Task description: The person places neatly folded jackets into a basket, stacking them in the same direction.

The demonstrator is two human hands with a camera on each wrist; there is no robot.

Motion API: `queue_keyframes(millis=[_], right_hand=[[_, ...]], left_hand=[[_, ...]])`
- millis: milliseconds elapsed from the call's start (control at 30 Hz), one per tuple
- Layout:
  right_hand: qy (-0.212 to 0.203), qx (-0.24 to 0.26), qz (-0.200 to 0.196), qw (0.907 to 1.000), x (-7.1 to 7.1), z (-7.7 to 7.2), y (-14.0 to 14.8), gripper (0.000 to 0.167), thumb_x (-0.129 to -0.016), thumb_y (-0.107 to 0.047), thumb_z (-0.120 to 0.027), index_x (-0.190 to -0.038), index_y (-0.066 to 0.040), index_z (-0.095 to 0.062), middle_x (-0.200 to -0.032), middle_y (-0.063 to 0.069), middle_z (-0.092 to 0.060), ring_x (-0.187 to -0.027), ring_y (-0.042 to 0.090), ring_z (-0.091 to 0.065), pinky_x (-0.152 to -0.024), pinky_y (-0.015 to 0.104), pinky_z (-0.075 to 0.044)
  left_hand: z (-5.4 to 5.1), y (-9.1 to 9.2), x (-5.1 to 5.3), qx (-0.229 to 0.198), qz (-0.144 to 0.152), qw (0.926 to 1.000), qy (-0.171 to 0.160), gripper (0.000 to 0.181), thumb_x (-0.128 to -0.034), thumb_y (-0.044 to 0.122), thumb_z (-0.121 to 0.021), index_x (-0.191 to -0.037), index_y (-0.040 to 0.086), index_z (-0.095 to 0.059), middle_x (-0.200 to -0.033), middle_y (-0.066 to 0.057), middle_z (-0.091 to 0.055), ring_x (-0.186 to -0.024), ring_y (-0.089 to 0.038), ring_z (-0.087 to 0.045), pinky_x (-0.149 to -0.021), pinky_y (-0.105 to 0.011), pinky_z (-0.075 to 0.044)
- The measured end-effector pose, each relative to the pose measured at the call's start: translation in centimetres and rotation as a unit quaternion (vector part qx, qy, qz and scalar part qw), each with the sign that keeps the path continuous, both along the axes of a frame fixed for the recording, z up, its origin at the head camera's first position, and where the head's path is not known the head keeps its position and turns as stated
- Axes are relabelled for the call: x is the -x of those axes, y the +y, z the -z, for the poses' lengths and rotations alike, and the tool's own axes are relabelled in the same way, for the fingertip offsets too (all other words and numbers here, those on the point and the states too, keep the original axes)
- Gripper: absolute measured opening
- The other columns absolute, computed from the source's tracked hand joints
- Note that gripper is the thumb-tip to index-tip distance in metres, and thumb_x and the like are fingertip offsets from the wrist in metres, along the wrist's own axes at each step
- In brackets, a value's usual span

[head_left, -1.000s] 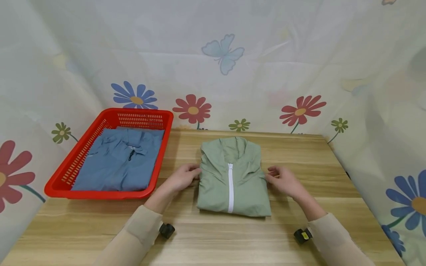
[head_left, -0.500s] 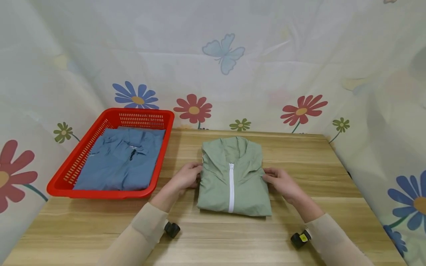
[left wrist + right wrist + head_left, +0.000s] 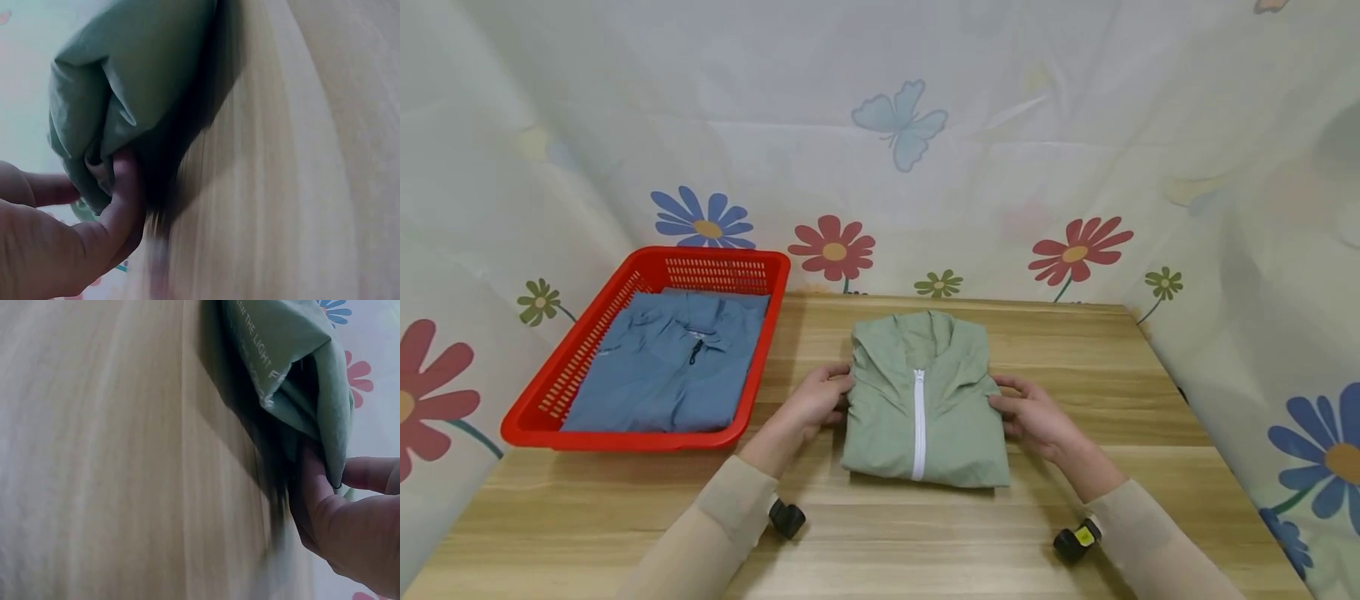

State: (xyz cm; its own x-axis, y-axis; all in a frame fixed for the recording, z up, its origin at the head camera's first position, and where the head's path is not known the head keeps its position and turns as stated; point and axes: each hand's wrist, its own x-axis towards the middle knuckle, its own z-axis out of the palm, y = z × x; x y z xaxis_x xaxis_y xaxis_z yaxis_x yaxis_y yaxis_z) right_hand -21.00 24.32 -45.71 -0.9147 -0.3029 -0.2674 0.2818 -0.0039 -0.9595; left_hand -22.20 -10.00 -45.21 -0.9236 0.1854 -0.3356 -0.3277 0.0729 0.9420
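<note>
A folded light green jacket with a white front zipper lies on the wooden table, collar toward the back wall. My left hand pinches its left side edge; in the left wrist view, fingers tuck under the folded layers with the thumb on the other side. On the opposite edge, my right hand pinches the jacket the same way. White printed lettering shows on the green cloth in the right wrist view. Some fingertips are hidden beneath the fabric.
A red plastic basket stands to the left on the table, holding a folded blue garment with a black zipper pull. A flower-printed white sheet hangs behind and along both sides.
My right hand has moved left onto the jacket's edge, and the fingers of both hands have slid under its sides. The jacket has hardly moved.
</note>
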Motion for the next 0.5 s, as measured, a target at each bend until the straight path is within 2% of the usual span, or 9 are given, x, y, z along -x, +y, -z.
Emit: queue_keyframes(millis=[133, 267, 400, 500], right_hand=[[-0.010, 0.023, -0.014, 0.9996, 0.13, 0.22, 0.17, 0.060, -0.106, -0.002, -0.049, -0.154, 0.015, -0.017, -0.128, 0.015, -0.056, -0.102, 0.013, -0.065, -0.085, 0.029, -0.056], [-0.014, 0.041, -0.040, 0.9983, 0.34, 0.42, 0.19, 0.058, -0.105, -0.001, -0.050, -0.152, 0.019, -0.021, -0.119, 0.008, -0.065, -0.100, 0.014, -0.068, -0.083, 0.030, -0.058], [-0.023, 0.057, -0.056, 0.9965, 0.41, 0.47, 0.15, 0.058, -0.104, 0.002, -0.050, -0.151, 0.019, -0.021, -0.114, 0.006, -0.069, -0.099, 0.015, -0.069, -0.083, 0.030, -0.058], [-0.028, 0.063, -0.061, 0.9958, 0.34, 0.23, 0.14, 0.061, -0.104, 0.002, -0.049, -0.153, 0.018, -0.017, -0.113, 0.005, -0.070, -0.100, 0.014, -0.069, -0.083, 0.031, -0.058]], left_hand=[[0.09, -0.03, 0.34, -0.011, -0.001, 0.9997, -0.020, 0.049, -0.1070, 0.016, -0.054, -0.151, -0.003, -0.044, -0.121, -0.016, -0.068, -0.095, -0.019, -0.067, -0.081, -0.036, -0.057], [0.22, -0.04, 0.48, -0.027, -0.001, 0.9992, -0.030, 0.048, -0.1038, 0.014, -0.060, -0.146, -0.005, -0.049, -0.105, -0.009, -0.071, -0.084, -0.013, -0.068, -0.073, -0.032, -0.058], [0.29, -0.03, 0.40, -0.030, -0.001, 0.9991, -0.030, 0.051, -0.1005, 0.010, -0.064, -0.146, -0.007, -0.047, -0.100, -0.008, -0.070, -0.080, -0.013, -0.067, -0.070, -0.031, -0.058], [0.18, 0.02, 0.33, -0.026, 0.001, 0.9994, -0.023, 0.054, -0.0993, 0.008, -0.064, -0.148, -0.006, -0.045, -0.104, -0.008, -0.067, -0.079, -0.012, -0.065, -0.069, -0.030, -0.057]])
